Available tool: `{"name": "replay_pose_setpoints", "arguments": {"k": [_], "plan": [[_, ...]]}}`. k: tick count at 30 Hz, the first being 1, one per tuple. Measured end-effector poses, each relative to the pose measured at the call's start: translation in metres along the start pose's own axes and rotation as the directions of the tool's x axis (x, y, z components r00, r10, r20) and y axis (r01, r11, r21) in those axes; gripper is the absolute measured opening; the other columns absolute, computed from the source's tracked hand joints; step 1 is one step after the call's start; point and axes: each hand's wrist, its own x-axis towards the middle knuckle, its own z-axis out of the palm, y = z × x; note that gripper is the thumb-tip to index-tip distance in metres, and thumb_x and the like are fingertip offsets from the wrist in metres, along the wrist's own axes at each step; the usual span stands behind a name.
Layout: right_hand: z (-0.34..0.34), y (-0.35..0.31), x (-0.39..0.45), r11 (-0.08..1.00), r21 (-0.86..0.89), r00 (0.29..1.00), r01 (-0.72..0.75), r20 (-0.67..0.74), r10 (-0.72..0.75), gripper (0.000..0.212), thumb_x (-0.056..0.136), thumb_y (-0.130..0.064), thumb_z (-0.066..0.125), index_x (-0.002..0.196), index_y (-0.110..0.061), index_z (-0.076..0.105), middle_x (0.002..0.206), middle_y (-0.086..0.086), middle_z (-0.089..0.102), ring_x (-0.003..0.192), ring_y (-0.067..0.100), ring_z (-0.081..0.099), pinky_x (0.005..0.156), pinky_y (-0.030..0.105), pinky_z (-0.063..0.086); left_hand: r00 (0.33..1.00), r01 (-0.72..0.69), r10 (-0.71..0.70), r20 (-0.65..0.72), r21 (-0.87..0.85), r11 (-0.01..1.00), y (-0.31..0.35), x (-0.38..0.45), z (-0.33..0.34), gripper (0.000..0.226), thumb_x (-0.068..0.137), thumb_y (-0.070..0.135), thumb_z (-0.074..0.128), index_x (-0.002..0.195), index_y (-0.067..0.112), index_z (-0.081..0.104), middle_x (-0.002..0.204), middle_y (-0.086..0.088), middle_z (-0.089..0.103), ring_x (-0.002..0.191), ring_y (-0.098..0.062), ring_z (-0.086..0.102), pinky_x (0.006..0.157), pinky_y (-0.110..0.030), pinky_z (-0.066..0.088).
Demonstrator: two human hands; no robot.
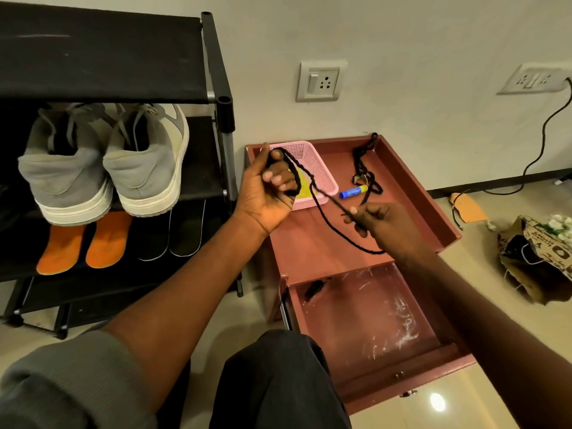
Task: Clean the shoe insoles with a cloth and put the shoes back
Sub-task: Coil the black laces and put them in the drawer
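Observation:
A black shoelace [322, 199] stretches between my hands above a low reddish cabinet [427, 212]. My left hand [267, 193] grips one looped end of it. My right hand [383, 226] pinches the lace further along, and the rest hangs below in a loop. Two grey shoes [105, 162] stand heel-out on the black rack [216, 97] at the left. Two orange insoles [83, 243] and two black insoles [173, 233] lie on the shelf below them. Something yellow [305, 188] lies in a pink basket [312, 168].
A second black lace [366, 168] and a blue glue stick [353, 191] lie on the cabinet top. The cabinet's drawer [371, 329] is pulled open with a small dark item inside. A paper bag [538, 255] sits on the floor at the right; a cable [544, 134] hangs from a wall socket.

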Motion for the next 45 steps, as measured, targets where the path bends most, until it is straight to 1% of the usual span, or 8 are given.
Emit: {"name": "replay_pose_setpoints", "arguments": {"k": [8, 12, 16, 22, 27, 32, 37, 45], "plan": [[0.035, 0.004, -0.036, 0.928, -0.162, 0.936, 0.335, 0.169, -0.309, 0.041, 0.105, -0.054, 0.046, 0.092, -0.027, 0.075, 0.063, -0.012, 0.06, 0.056, 0.013, 0.055, 0.058, 0.035, 0.047, 0.961, -0.192, 0.214, -0.178, 0.13, 0.973, -0.007, 0.012, -0.005, 0.027, 0.108, 0.016, 0.044, 0.118, -0.003, 0.062, 0.12, -0.023, 0.07, 0.107, -0.032, 0.072, 0.097, -0.038, 0.058], [0.035, -0.029, -0.034, 0.916, -0.034, 0.887, 0.4, 0.267, -0.378, 0.025, 0.106, -0.03, 0.059, 0.094, -0.014, 0.076, 0.069, -0.003, 0.063, 0.059, 0.011, 0.055, 0.058, 0.031, 0.043, 0.969, -0.062, 0.228, -0.098, 0.795, 0.603, -0.017, -0.002, 0.003, 0.041, 0.112, 0.028, 0.037, 0.128, 0.0, 0.063, 0.109, -0.018, 0.076, 0.102, -0.026, 0.075, 0.088, -0.032, 0.06], [0.015, -0.069, -0.017, 0.913, 0.156, 0.92, 0.376, 0.051, -0.388, 0.025, 0.106, -0.013, 0.058, 0.092, 0.003, 0.072, 0.074, 0.006, 0.069, 0.066, 0.007, 0.062, 0.064, 0.018, 0.046, 0.998, -0.056, 0.058, 0.039, 0.942, 0.331, -0.029, -0.023, 0.015, 0.061, 0.11, 0.047, 0.034, 0.085, 0.01, 0.076, 0.063, -0.015, 0.068, 0.049, -0.023, 0.061, 0.048, -0.026, 0.047], [0.015, -0.04, 0.02, 0.988, -0.068, 0.97, 0.14, -0.191, -0.15, 0.031, 0.106, -0.031, 0.058, 0.077, -0.024, 0.069, 0.069, -0.001, 0.064, 0.066, 0.02, 0.057, 0.065, 0.043, 0.043, 0.997, -0.002, -0.059, 0.058, 0.727, 0.687, -0.032, -0.015, 0.018, 0.053, 0.109, 0.042, 0.042, 0.093, 0.0, 0.072, 0.048, -0.001, 0.039, 0.037, -0.009, 0.028, 0.039, -0.019, 0.024], [0.052, -0.024, 0.002, 0.979, -0.174, 0.993, 0.107, -0.038, -0.115, 0.031, 0.107, -0.02, 0.05, 0.08, -0.019, 0.066, 0.069, -0.007, 0.06, 0.061, 0.01, 0.053, 0.062, 0.034, 0.042, 1.0, 0.008, -0.004, -0.01, 0.476, 0.879, -0.03, -0.012, 0.014, 0.045, 0.11, 0.03, 0.04, 0.125, -0.007, 0.062, 0.086, -0.009, 0.072, 0.07, -0.015, 0.07, 0.061, -0.022, 0.055], [0.063, -0.035, -0.023, 0.975, -0.145, 0.972, 0.17, 0.185, -0.142, 0.03, 0.108, -0.025, 0.054, 0.083, -0.018, 0.07, 0.062, -0.015, 0.06, 0.06, 0.0, 0.056, 0.062, 0.023, 0.043, 0.99, -0.091, 0.14, -0.016, 0.686, 0.722, -0.024, -0.008, 0.006, 0.041, 0.11, 0.028, 0.042, 0.131, -0.001, 0.061, 0.117, -0.022, 0.073, 0.105, -0.031, 0.073, 0.088, -0.032, 0.06], [0.042, -0.056, -0.029, 0.968, 0.15, 0.97, 0.201, 0.109, -0.218, 0.028, 0.109, -0.02, 0.053, 0.093, -0.004, 0.069, 0.066, -0.008, 0.057, 0.056, 0.002, 0.046, 0.058, 0.019, 0.04, 0.995, -0.058, 0.093, 0.029, 0.947, 0.317, -0.028, -0.019, 0.009, 0.047, 0.111, 0.038, 0.039, 0.1, 0.011, 0.075, 0.082, -0.016, 0.074, 0.069, -0.03, 0.068, 0.065, -0.032, 0.056], [0.02, -0.046, 0.002, 0.981, 0.144, 0.958, 0.129, -0.272, -0.086, 0.027, 0.104, -0.028, 0.063, 0.091, -0.008, 0.075, 0.078, 0.008, 0.068, 0.067, 0.01, 0.054, 0.062, 0.022, 0.044, 0.995, -0.032, -0.064, 0.076, 0.855, 0.518, -0.032, -0.022, 0.018, 0.056, 0.108, 0.041, 0.044, 0.074, 0.002, 0.065, 0.047, -0.006, 0.037, 0.037, -0.011, 0.027, 0.04, -0.019, 0.024]]}}
